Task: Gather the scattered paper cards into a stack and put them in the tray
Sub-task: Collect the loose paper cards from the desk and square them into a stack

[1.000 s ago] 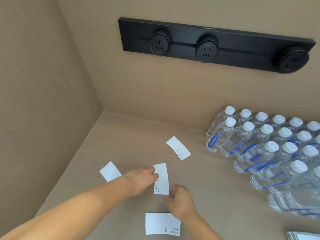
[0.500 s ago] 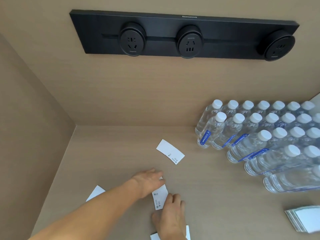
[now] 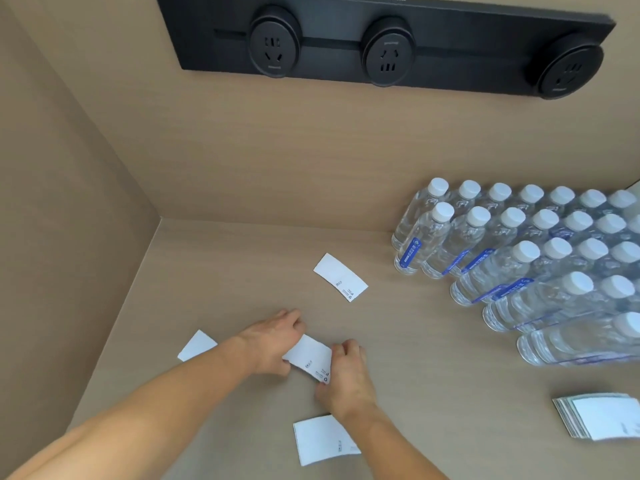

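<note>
The left hand [image 3: 273, 341] and right hand [image 3: 346, 370] each pinch an end of one white paper card [image 3: 308, 356], fingers curled on it. Other cards lie around that grip: a far card [image 3: 339, 277] at 1 o'clock, a left card [image 3: 195, 344] at 9, a near card [image 3: 318, 441] at 6, and a card stack [image 3: 609, 424] at 3.

Left hand [image 3: 273, 341] and right hand [image 3: 346, 379] pinched one card [image 3: 308, 358] on counter [image 3: 433, 358]; bottles [image 3: 519, 265] stood right.
</note>
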`<state>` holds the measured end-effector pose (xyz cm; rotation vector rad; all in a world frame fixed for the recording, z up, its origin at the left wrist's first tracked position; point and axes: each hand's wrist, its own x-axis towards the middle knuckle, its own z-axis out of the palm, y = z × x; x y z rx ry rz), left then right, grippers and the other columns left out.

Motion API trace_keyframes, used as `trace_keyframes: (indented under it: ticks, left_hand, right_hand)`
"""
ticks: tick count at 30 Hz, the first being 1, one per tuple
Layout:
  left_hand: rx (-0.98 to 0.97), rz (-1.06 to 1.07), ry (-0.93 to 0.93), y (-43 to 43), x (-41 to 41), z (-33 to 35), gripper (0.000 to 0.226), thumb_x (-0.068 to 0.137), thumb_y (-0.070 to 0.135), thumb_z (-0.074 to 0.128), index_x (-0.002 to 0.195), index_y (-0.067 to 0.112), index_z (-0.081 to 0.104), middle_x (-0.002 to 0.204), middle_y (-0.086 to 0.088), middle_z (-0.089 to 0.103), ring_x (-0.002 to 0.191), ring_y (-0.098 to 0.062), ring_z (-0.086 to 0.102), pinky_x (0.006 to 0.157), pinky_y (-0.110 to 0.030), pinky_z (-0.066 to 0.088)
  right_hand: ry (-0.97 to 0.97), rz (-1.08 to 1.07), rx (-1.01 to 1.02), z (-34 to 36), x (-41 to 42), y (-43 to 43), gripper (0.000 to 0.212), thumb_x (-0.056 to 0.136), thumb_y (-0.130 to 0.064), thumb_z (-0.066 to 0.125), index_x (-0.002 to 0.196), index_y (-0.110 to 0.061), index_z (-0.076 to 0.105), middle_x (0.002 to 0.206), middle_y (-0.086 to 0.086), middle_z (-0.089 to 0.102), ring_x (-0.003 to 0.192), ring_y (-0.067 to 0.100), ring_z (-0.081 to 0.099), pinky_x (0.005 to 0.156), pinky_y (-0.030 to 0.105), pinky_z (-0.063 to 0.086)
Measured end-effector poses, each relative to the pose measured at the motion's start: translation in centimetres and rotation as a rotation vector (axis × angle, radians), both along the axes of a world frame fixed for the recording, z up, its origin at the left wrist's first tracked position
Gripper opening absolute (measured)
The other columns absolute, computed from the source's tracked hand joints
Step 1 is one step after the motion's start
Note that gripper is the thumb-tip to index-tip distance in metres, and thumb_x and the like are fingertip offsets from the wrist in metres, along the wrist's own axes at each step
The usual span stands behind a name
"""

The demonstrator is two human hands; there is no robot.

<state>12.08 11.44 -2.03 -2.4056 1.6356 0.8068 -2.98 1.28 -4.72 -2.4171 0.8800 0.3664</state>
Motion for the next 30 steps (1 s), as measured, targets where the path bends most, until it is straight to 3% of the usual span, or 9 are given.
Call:
trace_keyframes:
  ticks: [8,19,24,30]
  left_hand:
    - [-0.093,0.216,-0.023,2.1,-5.6,1.7,0.043,0.081,0.02,0.061,0.121,0.012,0.046,0.119,-0.002,0.038,0.116,-0.018,0.039,0.088,-0.031,0.046]
    - [-0.245,0.548,0.028,3.6,-14.7,1.8,0.049,0.084,0.038,0.065,0.124,0.017,0.048,0.121,0.001,0.04,0.119,-0.017,0.04,0.092,-0.027,0.038]
    - [-0.3,0.576,0.004,4.7,-16.8,2.5,0.045,0.082,0.039,0.067,0.119,0.018,0.052,0.114,0.0,0.045,0.114,-0.019,0.044,0.092,-0.028,0.04]
    - [-0.242,0.597,-0.001,5.3,-18.0,2.1,0.051,0.086,0.036,0.066,0.131,0.019,0.048,0.126,-0.003,0.046,0.123,-0.021,0.039,0.096,-0.031,0.04]
  right_hand:
    - [-0.057,0.229,0.052,2.5,-2.5,-2.7,0.041,0.075,-0.01,0.067,0.112,-0.009,0.049,0.123,0.004,0.035,0.115,0.02,0.042,0.094,0.031,0.047]
    - [-0.097,0.496,0.017,4.4,-6.8,-5.6,0.045,0.075,-0.006,0.067,0.118,-0.006,0.055,0.127,0.007,0.038,0.122,0.025,0.04,0.099,0.031,0.043]
    - [-0.061,0.524,0.055,4.5,-8.0,-5.3,0.048,0.073,-0.009,0.069,0.119,-0.013,0.055,0.127,0.002,0.037,0.114,0.022,0.046,0.082,0.024,0.039]
    - [-0.054,0.533,0.066,3.8,-9.0,-4.4,0.042,0.076,-0.008,0.068,0.116,-0.012,0.057,0.124,0.003,0.039,0.109,0.023,0.05,0.081,0.026,0.042]
